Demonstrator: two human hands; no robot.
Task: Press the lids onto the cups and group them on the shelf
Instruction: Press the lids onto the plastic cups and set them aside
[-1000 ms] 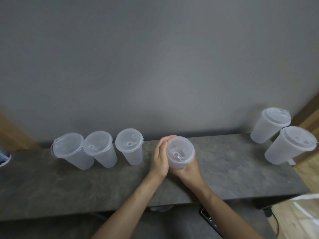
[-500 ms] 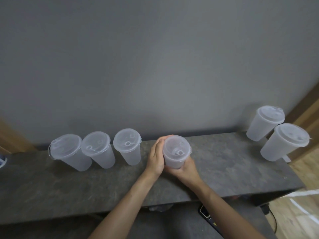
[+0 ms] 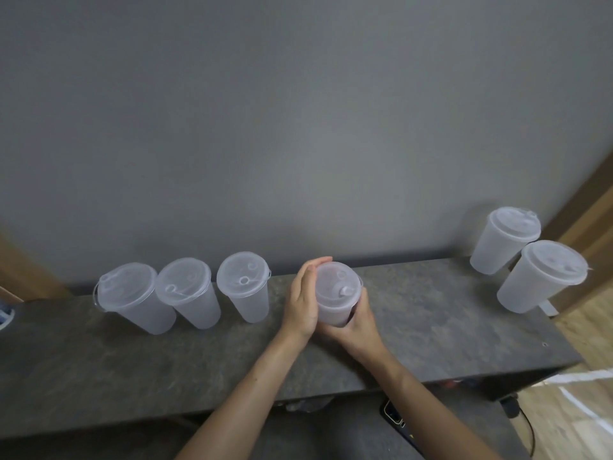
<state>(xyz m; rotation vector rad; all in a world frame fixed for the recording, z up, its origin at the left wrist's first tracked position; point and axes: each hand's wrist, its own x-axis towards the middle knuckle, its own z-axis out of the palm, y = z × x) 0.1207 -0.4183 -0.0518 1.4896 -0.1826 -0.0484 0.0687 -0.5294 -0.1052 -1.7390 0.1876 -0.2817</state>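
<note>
While right hand (image 3: 361,324) grips, cup (image 3: 336,293) touches left fingers (image 3: 309,273).

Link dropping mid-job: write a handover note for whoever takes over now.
Left hand: straight fingers flat against the left side of the held cup.
Right hand: curled round it.
It is lidded, mid shelf; row of three lidded cups to its left, two lidded cups at the right end.
Done: all six show lids.
Left: probably join held cup and right pair to the row.
</note>
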